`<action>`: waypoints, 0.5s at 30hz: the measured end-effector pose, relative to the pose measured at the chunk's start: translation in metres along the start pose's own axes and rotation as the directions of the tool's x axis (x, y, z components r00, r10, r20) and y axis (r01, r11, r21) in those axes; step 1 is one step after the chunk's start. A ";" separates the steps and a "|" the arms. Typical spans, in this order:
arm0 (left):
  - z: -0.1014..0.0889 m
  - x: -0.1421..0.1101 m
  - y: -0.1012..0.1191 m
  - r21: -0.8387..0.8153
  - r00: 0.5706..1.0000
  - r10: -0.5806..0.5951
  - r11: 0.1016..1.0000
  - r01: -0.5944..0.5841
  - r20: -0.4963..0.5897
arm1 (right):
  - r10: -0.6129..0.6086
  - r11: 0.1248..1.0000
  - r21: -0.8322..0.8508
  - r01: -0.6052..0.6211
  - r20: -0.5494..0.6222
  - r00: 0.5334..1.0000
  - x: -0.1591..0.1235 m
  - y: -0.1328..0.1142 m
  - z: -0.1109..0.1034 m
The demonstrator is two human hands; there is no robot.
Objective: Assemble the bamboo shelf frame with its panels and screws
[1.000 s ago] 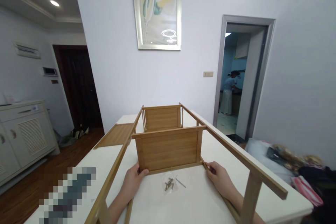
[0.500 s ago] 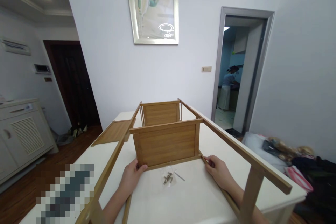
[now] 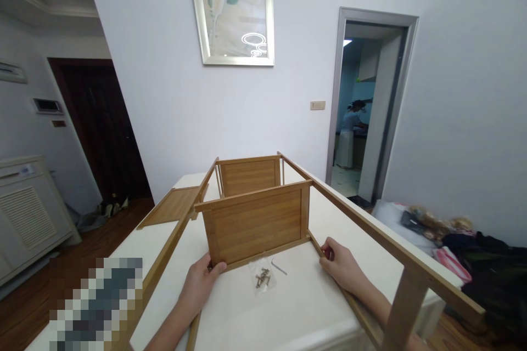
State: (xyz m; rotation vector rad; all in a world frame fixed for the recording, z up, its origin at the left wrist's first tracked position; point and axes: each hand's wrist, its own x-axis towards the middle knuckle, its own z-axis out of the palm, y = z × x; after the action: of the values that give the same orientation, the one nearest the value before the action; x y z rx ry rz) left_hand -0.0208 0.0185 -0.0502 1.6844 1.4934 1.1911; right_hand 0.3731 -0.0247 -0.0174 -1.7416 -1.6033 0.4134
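Observation:
A wooden shelf frame (image 3: 357, 214) lies on its side on the white table (image 3: 247, 318), its long rails running away from me. Across it stands a wooden shelf panel (image 3: 255, 228), with another panel (image 3: 249, 175) at the far end. My left hand (image 3: 200, 281) pinches the near panel's lower left corner, thumb in front, other fingers mostly hidden. My right hand (image 3: 340, 263) is closed around the lower right rail (image 3: 316, 242), a little nearer me than the panel's corner. Between my hands lie a clear bag of screws (image 3: 263, 278) and an Allen key (image 3: 279, 266).
A loose wooden panel (image 3: 171, 205) lies flat left of the frame. A pixelated patch (image 3: 101, 299) hides something at the table's left. Clothes and bags (image 3: 444, 236) are heaped at the right. A person (image 3: 349, 134) stands beyond the doorway.
The view has swung to the right. My right hand has slid slightly toward me along the rail, away from the panel's corner. My left hand keeps its hold on the panel.

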 end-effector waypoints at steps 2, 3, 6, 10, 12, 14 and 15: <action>0.001 0.002 0.002 -0.043 1.000 0.006 0.999 -0.005 0.019 | -0.005 1.000 -0.022 0.005 0.009 1.000 0.012 -0.001 0.000; 0.001 0.003 0.004 -0.067 1.000 0.010 0.998 -0.008 0.026 | -0.010 1.000 -0.026 0.011 0.009 1.000 0.019 -0.002 0.001; 0.002 0.005 0.008 -0.114 0.999 0.010 0.993 -0.006 0.033 | -0.040 0.999 -0.024 0.040 0.027 0.999 0.041 -0.004 0.007; 0.002 0.007 0.012 -0.114 0.999 0.026 0.993 -0.022 0.035 | -0.062 0.996 -0.054 0.064 0.041 0.997 0.052 -0.006 0.021; 0.003 0.009 0.014 -0.099 0.999 0.030 0.995 -0.027 0.029 | -0.061 0.996 -0.066 0.063 0.031 0.998 0.051 -0.004 0.025; 0.003 0.011 0.015 -0.079 0.999 0.028 0.997 -0.026 0.024 | -0.065 0.996 -0.065 0.066 0.026 0.998 0.050 -0.001 0.028; 0.004 0.012 0.016 -0.069 0.999 0.031 0.997 -0.029 0.025 | -0.067 0.996 -0.065 0.068 0.026 0.997 0.051 0.000 0.028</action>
State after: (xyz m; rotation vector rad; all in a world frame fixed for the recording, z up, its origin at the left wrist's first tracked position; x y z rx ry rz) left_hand -0.0109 0.0274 -0.0351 1.6761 1.4009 1.2179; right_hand 0.3635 0.0319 -0.0250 -1.7314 -1.7050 0.3541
